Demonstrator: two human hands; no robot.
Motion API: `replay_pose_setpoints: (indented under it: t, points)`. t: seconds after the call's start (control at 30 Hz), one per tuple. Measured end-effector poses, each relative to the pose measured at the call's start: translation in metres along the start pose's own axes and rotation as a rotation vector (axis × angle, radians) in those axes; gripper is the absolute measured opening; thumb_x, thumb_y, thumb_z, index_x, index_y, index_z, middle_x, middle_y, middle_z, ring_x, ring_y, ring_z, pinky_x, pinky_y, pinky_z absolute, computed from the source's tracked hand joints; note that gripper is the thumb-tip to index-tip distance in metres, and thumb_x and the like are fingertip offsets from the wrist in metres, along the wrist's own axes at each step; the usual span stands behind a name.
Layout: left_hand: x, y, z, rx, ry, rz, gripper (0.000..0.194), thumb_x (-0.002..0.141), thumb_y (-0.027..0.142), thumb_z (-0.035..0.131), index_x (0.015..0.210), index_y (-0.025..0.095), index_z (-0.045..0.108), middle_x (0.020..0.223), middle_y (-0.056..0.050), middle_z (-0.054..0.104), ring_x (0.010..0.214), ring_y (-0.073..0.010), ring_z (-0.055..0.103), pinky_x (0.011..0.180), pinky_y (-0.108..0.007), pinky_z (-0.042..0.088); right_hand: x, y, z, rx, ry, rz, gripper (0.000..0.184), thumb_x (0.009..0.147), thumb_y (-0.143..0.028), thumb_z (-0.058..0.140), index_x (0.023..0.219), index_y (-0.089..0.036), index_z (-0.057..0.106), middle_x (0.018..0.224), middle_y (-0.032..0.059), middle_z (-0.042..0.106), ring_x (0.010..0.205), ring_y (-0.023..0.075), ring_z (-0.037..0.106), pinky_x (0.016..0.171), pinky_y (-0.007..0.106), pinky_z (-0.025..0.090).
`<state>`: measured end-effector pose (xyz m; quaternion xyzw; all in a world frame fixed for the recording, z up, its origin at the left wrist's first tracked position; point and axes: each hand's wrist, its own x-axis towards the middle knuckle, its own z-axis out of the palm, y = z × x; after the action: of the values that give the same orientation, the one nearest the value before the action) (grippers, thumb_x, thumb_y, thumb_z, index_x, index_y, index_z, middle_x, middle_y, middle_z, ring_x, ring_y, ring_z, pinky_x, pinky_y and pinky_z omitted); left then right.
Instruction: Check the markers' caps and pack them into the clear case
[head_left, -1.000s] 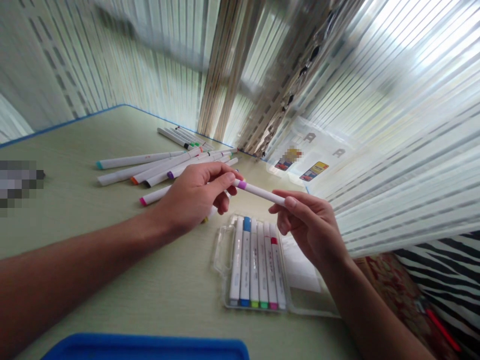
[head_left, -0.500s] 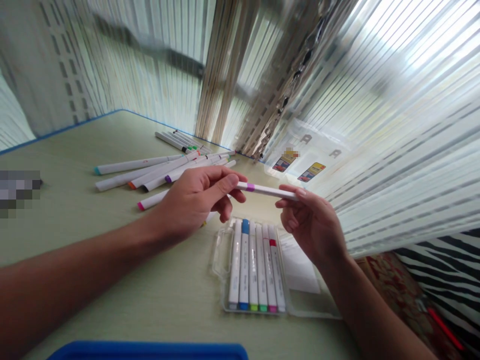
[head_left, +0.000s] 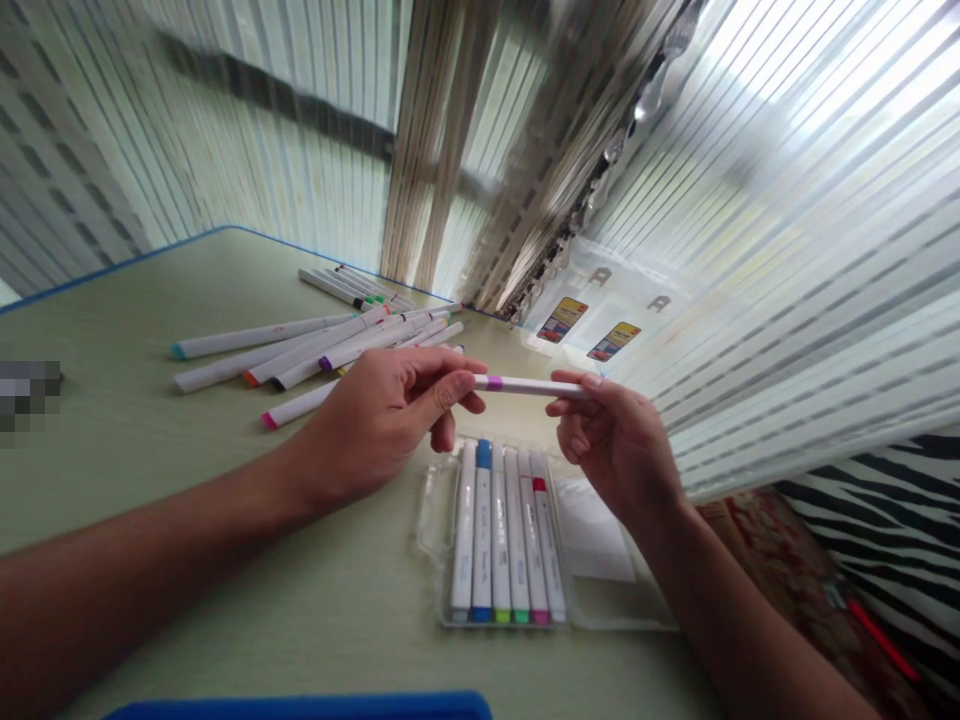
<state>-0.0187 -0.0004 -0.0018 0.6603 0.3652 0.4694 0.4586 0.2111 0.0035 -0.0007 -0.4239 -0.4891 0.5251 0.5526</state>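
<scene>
A white marker (head_left: 529, 386) with a purple band lies nearly level between my two hands, above the table. My left hand (head_left: 409, 405) pinches its banded end between thumb and fingers. At the other end, my right hand (head_left: 615, 435) grips it with thumb and forefinger, the remaining fingers curled in. Below them, a clear plastic case (head_left: 435, 525) lies opened on the table, with several white markers (head_left: 504, 540) side by side in it. Their lower ends are coloured grey, blue, yellow-green, green and pink.
Loose markers (head_left: 300, 360) are heaped behind my left hand. A second clear case (head_left: 589, 300) with two labels stands at the back by the striped curtain (head_left: 787, 250). A blue object's edge (head_left: 300, 706) shows at the front. A blurred-out object (head_left: 28, 385) sits at far left.
The camera view has shifted slightly, moving the scene a little to the left. Both hands keep hold of the marker, which is now closer to level.
</scene>
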Motion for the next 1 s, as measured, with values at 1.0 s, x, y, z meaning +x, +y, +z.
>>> replay_pose_setpoints:
  t: [1.0]
  points:
    - [-0.009,-0.004,0.007,0.272,-0.112,0.018,0.029,0.091,0.042,0.063,0.099,0.018,0.077,0.070,-0.002,0.070,0.059,-0.0126,0.060,0.052,-0.022,0.043,-0.014,0.000,0.007,-0.523,-0.145,-0.109,0.020,0.065,-0.031,0.090,0.075,-0.017,0.081,0.061,0.0040,0.073,0.047,0.0104,0.055,0.043,0.021,0.042]
